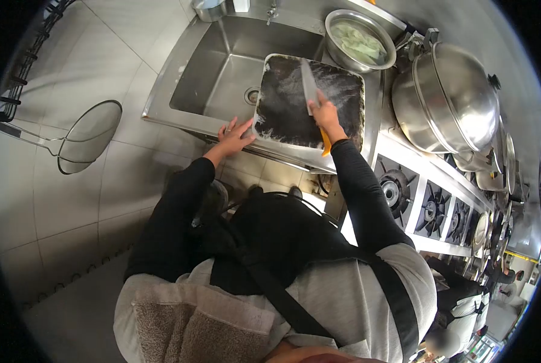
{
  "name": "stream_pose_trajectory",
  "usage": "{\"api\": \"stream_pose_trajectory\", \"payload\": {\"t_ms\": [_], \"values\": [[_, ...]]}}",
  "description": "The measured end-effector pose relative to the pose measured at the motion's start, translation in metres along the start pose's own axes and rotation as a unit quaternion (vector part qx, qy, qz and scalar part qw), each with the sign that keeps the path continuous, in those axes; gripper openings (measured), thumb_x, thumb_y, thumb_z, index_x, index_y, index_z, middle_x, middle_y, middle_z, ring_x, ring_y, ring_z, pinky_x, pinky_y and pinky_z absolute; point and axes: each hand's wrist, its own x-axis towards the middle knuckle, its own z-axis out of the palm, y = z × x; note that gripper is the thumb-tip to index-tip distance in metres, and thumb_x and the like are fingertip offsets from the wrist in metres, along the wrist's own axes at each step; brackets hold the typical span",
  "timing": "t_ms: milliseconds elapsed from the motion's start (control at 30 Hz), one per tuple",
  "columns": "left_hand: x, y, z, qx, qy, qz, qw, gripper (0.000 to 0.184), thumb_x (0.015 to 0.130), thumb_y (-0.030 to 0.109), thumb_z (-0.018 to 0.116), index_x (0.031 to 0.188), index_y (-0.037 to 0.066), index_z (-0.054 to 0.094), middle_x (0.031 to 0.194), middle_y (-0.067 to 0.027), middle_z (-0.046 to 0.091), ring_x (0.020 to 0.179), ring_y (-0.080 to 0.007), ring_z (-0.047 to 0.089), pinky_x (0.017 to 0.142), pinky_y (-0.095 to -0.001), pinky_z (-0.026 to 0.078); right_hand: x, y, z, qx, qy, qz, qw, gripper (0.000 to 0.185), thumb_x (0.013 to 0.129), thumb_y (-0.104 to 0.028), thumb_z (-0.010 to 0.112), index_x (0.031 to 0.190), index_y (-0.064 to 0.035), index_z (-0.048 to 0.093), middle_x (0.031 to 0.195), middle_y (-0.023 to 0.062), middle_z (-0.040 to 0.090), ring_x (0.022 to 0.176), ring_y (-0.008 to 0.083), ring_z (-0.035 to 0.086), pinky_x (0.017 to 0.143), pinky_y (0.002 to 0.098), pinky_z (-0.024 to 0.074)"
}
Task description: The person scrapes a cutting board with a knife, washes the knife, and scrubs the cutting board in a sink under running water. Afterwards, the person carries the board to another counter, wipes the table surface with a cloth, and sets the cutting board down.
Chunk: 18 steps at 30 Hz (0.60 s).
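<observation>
My right hand (pixel 326 119) is closed around the yellow-orange handle of a knife (pixel 308 81). Its wide blade lies over a dark, blackened rectangular tray (pixel 282 97) with a pale rim, whose surface carries whitish scraped streaks. The tray rests at the right side of the sink, partly over the basin. At the tray's lower left corner is my left hand (pixel 236 137), its fingers stretched out and touching the edge; a ring shows on one finger.
Left of the tray is the steel sink (pixel 207 72). A steel bowl (pixel 367 63) with pale green contents stands behind, beside a large domed pot (pixel 446 97). Gas burners (pixel 394 190) run along the right. A mesh strainer (pixel 92 136) juts in at left. Another person (pixel 464 302) stands at lower right.
</observation>
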Motion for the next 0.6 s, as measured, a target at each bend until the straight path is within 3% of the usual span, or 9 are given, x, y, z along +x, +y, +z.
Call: {"api": "stream_pose_trajectory", "payload": {"t_ms": [100,200,267,333,367,467,500,600], "values": [[-0.001,0.002,0.001,-0.018,0.005,0.014,1.0,0.071,0.093,0.059,0.054,0.156,0.035,0.029,0.157,-0.0012,0.04,0.153,-0.0244,0.011,0.116,-0.0489,0.002,-0.011,-0.007,0.012,-0.095,-0.045,-0.121,0.987,0.065,0.096,-0.043,0.057,0.151,-0.0138,0.038,0.111,0.03,0.066,0.104,0.0465,0.064,0.088,0.0509,0.0518],[-0.004,0.0,0.0,-0.018,-0.008,0.005,1.0,0.071,0.094,0.058,0.053,0.156,0.036,0.029,0.157,-0.0015,0.04,0.153,-0.0248,0.01,0.116,-0.0494,0.001,0.011,-0.008,-0.002,-0.017,-0.01,0.029,0.999,0.064,0.096,-0.044,0.057,0.152,-0.0178,0.038,0.11,0.0294,0.066,0.105,0.0465,0.064,0.091,0.0513,0.0507],[-0.002,-0.001,0.0,-0.012,-0.011,0.007,1.0,0.069,0.094,0.058,0.052,0.156,0.036,0.029,0.158,-0.0016,0.039,0.153,-0.0248,0.01,0.116,-0.0493,0.001,0.01,-0.003,-0.001,-0.025,-0.015,-0.022,0.999,0.064,0.096,-0.045,0.058,0.151,-0.017,0.039,0.111,0.0284,0.066,0.106,0.0459,0.063,0.093,0.0515,0.0496],[-0.005,0.004,-0.004,-0.018,-0.017,0.004,1.0,0.069,0.095,0.058,0.05,0.156,0.035,0.029,0.158,-0.0017,0.038,0.153,-0.0247,0.009,0.117,-0.049,0.0,-0.004,-0.01,0.001,-0.132,-0.045,-0.14,0.98,0.065,0.096,-0.044,0.058,0.15,-0.0134,0.04,0.111,0.0279,0.067,0.105,0.0451,0.064,0.092,0.0511,0.0499],[-0.007,0.008,-0.004,-0.023,-0.019,0.001,1.0,0.068,0.096,0.058,0.049,0.156,0.035,0.029,0.159,-0.0018,0.037,0.153,-0.0246,0.009,0.117,-0.0488,-0.001,-0.001,-0.012,0.005,-0.096,-0.055,-0.153,0.982,0.065,0.096,-0.044,0.058,0.15,-0.0123,0.041,0.113,0.0285,0.066,0.106,0.045,0.064,0.092,0.051,0.0499],[-0.008,0.006,-0.004,-0.027,-0.011,0.014,0.999,0.069,0.096,0.059,0.048,0.157,0.033,0.029,0.159,-0.0022,0.036,0.154,-0.0248,0.008,0.117,-0.0482,-0.001,0.017,-0.009,-0.004,-0.014,-0.011,-0.031,0.999,0.065,0.095,-0.045,0.058,0.15,-0.0152,0.04,0.113,0.029,0.066,0.106,0.0451,0.064,0.091,0.0511,0.0498],[-0.008,0.006,-0.005,-0.021,-0.011,0.012,1.0,0.069,0.096,0.059,0.048,0.157,0.032,0.029,0.159,-0.0023,0.035,0.153,-0.0249,0.008,0.117,-0.0481,-0.001,0.018,-0.011,-0.01,0.07,-0.028,0.062,0.995,0.064,0.095,-0.045,0.059,0.15,-0.0164,0.041,0.114,0.029,0.065,0.106,0.0451,0.063,0.091,0.0514,0.0495],[-0.007,0.008,-0.005,-0.012,-0.014,0.01,1.0,0.07,0.096,0.059,0.048,0.157,0.032,0.029,0.159,-0.0023,0.035,0.153,-0.0251,0.009,0.117,-0.0482,-0.001,0.014,-0.014,0.006,-0.082,-0.01,-0.09,0.993,0.062,0.095,-0.043,0.06,0.148,-0.0158,0.044,0.112,0.0278,0.067,0.106,0.0444,0.064,0.091,0.0514,0.0499]]}}
